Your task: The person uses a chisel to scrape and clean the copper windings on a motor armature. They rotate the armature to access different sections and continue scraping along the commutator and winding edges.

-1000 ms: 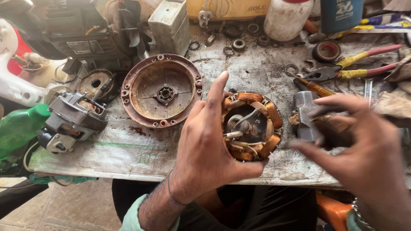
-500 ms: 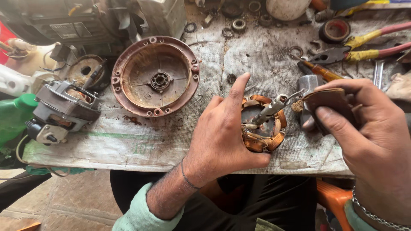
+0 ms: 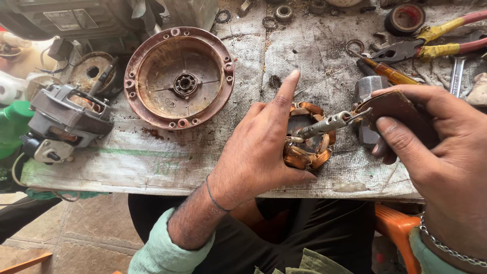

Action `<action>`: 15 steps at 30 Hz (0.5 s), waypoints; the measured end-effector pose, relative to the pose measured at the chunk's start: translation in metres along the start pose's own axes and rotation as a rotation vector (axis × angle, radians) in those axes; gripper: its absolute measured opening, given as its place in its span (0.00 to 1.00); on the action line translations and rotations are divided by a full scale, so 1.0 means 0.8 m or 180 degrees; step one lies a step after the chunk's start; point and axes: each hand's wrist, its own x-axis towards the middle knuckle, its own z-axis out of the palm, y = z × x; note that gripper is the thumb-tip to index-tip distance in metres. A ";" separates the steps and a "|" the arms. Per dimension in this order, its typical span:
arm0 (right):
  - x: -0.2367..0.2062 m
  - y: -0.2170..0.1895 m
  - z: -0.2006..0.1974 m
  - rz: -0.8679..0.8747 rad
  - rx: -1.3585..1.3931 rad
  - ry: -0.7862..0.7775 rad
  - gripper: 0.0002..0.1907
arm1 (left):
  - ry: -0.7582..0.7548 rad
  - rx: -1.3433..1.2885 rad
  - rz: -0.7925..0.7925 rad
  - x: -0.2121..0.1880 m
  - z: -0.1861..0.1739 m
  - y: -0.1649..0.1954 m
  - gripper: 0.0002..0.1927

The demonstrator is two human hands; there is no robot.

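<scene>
My left hand (image 3: pixel 258 152) grips a round motor stator with copper windings (image 3: pixel 309 149) against the worn workbench (image 3: pixel 127 162), forefinger pointing up. A steel shaft (image 3: pixel 324 124) sticks out of the stator toward the right. My right hand (image 3: pixel 436 152) pinches a small brown piece of abrasive paper (image 3: pixel 393 109) against the tip of that shaft. A grey metal block (image 3: pixel 369 89) lies just behind the right hand.
A round rusty motor end cover with a centre bearing (image 3: pixel 180 78) lies at centre left. A grey motor body (image 3: pixel 63 124) and a green bottle (image 3: pixel 12 127) are at the left edge. Pliers (image 3: pixel 431 43), a screwdriver (image 3: pixel 388 73), tape roll (image 3: pixel 403 18) and rings lie at the back right.
My right hand has moved left and brought the brown paper onto the shaft tip. My left hand has turned the stator, so the shaft now points right.
</scene>
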 end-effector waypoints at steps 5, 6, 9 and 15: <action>-0.003 0.004 0.003 0.0057 0.0031 -0.0027 0.16 | 0.0094 0.0007 0.0127 0.001 0.000 -0.001 0.78; -0.003 0.004 0.005 0.0027 0.0078 -0.0067 0.16 | 0.0068 -0.0027 0.0105 0.001 0.000 -0.002 0.78; -0.004 0.003 0.007 0.0152 0.0202 -0.0092 0.18 | 0.0143 -0.0063 0.0221 0.001 0.000 -0.002 0.77; -0.002 0.002 0.007 0.0134 0.0288 -0.0044 0.18 | 0.0090 -0.0144 0.0162 0.002 0.000 -0.004 0.77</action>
